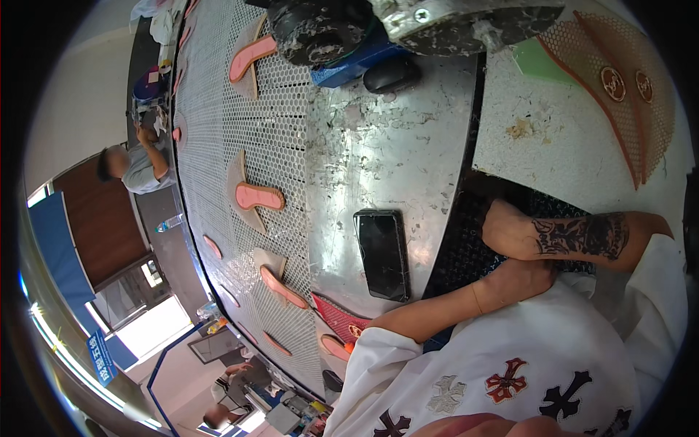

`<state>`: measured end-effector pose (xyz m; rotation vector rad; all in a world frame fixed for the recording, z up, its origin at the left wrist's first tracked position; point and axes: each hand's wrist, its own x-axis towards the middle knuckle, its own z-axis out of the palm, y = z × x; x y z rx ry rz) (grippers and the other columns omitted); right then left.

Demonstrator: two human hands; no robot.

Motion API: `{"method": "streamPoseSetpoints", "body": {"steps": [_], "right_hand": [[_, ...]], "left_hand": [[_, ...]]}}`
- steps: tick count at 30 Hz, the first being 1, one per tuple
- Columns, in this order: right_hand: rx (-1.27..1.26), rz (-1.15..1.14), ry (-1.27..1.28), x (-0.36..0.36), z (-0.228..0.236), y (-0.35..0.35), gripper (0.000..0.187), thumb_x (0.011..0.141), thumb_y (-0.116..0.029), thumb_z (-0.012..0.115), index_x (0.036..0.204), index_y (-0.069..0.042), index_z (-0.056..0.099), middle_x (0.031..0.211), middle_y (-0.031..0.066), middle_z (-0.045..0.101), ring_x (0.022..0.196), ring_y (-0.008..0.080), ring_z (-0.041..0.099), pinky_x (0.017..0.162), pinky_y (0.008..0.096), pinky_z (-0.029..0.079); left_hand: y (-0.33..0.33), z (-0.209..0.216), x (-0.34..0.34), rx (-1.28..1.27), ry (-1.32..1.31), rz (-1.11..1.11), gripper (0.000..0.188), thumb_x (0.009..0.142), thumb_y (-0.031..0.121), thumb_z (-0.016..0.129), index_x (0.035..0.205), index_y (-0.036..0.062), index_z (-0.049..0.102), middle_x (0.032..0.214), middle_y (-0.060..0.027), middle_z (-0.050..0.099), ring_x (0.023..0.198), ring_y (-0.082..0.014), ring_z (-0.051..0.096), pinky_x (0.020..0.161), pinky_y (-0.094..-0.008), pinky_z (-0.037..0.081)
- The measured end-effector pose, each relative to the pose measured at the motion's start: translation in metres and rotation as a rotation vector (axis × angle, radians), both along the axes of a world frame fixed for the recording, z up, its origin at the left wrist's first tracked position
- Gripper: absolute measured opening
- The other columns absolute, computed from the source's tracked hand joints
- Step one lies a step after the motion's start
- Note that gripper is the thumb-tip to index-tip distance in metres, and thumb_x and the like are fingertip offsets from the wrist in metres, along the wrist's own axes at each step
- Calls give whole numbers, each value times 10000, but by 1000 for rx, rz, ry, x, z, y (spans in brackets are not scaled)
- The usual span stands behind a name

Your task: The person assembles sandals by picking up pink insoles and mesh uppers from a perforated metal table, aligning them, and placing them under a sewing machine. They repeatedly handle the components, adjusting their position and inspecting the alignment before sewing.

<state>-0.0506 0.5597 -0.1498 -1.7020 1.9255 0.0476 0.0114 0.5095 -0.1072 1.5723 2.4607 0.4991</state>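
Observation:
My two forearms cross over my lap, with the wrists against each other. My right hand (505, 227), below a tattooed forearm, hangs past the left wrist over a dark textured surface (466, 255). Beneath the right wrist rests my left hand (526, 280), partly covered. The fingers of both are hidden, so whether they hold anything does not show. The closest object to them is a black smartphone (382, 255), lying on the bare metal ledge (364, 153) to their left. Beyond it, pink shoe soles with mesh pieces, one being this sole (260, 197), sit on a perforated metal conveyor (284, 131).
A black machine part (320, 33) and a grey metal housing (466, 25) overhang the far end. Brown mesh shoe uppers (619, 87) lie on a white tabletop (524, 131) at right. A red mesh piece (338, 315) is near my left sleeve. Two people work across the conveyor.

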Motion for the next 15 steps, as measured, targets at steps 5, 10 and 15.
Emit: {"method": "streamPoseSetpoints", "body": {"steps": [5, 10, 15], "right_hand": [[-25, -18, -26, 4, -1, -1, 167, 837, -133, 607, 896, -116, 762, 876, 28, 735, 799, 170, 690, 643, 318, 520], [-50, -50, -47, 7, -1, -2, 161, 835, -128, 604, 885, -112, 757, 864, 30, 731, 792, 172, 688, 645, 315, 519], [-68, -82, -67, 11, -3, -3, 156, 833, -123, 602, 874, -108, 751, 853, 31, 727, 784, 175, 685, 647, 312, 517]], "left_hand": [[2, -2, 1, 10, -5, 24, 200, 811, 132, 568, 897, 18, 708, 956, -135, 697, 972, -257, 644, 896, -355, 484], [1, -2, 2, 31, -19, 39, 238, 829, 138, 560, 964, 12, 710, 997, -134, 696, 1001, -261, 643, 927, -356, 483], [1, -1, 2, 23, 4, 51, 274, 872, 142, 540, 1055, 3, 689, 1084, -133, 673, 1052, -256, 633, 941, -347, 485]]}}
